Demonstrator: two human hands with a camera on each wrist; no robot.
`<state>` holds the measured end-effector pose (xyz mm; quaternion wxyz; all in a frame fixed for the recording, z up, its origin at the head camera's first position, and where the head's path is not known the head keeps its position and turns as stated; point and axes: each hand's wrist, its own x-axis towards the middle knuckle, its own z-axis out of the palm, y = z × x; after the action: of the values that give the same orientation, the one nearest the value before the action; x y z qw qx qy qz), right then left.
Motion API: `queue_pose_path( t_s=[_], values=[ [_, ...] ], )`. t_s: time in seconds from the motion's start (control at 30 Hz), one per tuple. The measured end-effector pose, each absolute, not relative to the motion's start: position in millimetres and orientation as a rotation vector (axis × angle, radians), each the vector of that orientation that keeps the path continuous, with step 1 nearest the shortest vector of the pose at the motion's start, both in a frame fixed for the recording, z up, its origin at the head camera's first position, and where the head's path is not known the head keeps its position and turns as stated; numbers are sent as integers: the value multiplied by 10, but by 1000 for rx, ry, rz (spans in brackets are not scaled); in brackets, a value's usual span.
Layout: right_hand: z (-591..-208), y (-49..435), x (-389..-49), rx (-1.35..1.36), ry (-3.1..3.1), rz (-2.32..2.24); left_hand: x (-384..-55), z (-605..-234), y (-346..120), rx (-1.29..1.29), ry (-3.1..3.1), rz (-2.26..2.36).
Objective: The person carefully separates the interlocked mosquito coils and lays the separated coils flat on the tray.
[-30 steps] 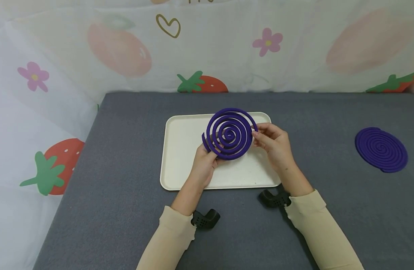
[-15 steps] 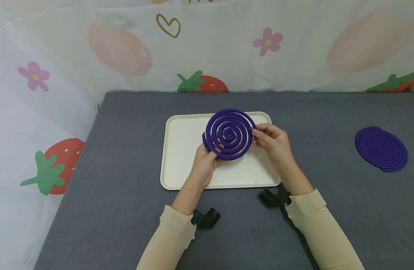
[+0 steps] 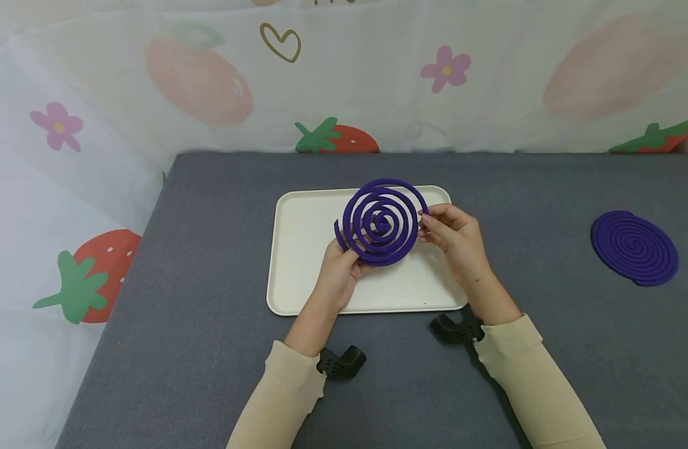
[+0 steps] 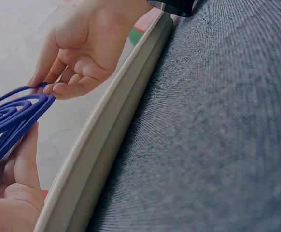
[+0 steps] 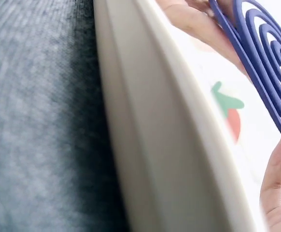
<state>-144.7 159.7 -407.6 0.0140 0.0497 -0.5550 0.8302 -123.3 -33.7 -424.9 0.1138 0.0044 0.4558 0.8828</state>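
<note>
Above the cream tray [image 3: 301, 249] a purple mosquito coil [image 3: 380, 260] is held up, its turns spread apart with gaps between them. My left hand [image 3: 338, 277] grips its lower left side, the thumb in front and some fingers hidden behind the turns. With thumb and fingertips, my right hand [image 3: 453, 240] pinches the outer turn at the right edge. In the left wrist view the coil [image 4: 24, 120] appears nearly edge-on, with an outer strand pulled away from the rest. The right wrist view shows the coil [image 5: 249, 67] tilted, apart from the tray.
A second purple coil [image 3: 634, 248], tightly wound, lies flat on the grey tablecloth [image 3: 546, 206] at the right. Behind the table hangs a white curtain [image 3: 377, 62] with printed strawberries and flowers. Black wrist cameras [image 3: 342, 363] sit near both sleeve cuffs.
The coil's turns draw slightly closer together, then spread wider again, the outer turn shifting a little upward. Both hands stay in nearly the same place.
</note>
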Motion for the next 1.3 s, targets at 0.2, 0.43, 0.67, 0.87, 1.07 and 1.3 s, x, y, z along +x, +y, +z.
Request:
queue_pose_path(
  t_s=[0.2, 0.43, 0.67, 0.87, 1.07, 1.3],
  values=[
    [-4075, 1620, -1460, 71, -1691, 2580, -1228, -4236, -356, 12, 1315, 2631],
    [-4063, 1646, -1467, 0, -1689, 2613, -1223, -4227, -376, -3, 1286, 2653],
    [-4054, 1662, -1455, 13, -1845, 2697, -1229, -4232, -378, -10, 1260, 2686],
    [-4074, 1648, -1454, 110, -1970, 2708, -1232, -4226, -380, 0, 1238, 2717],
    [-4082, 1647, -1452, 121, -1969, 2673, -1236, -4222, -384, -2, 1265, 2733],
    [-4063, 1666, -1456, 17, -1910, 2641, -1245, -4204, -389, -23, 1259, 2767]
  ],
)
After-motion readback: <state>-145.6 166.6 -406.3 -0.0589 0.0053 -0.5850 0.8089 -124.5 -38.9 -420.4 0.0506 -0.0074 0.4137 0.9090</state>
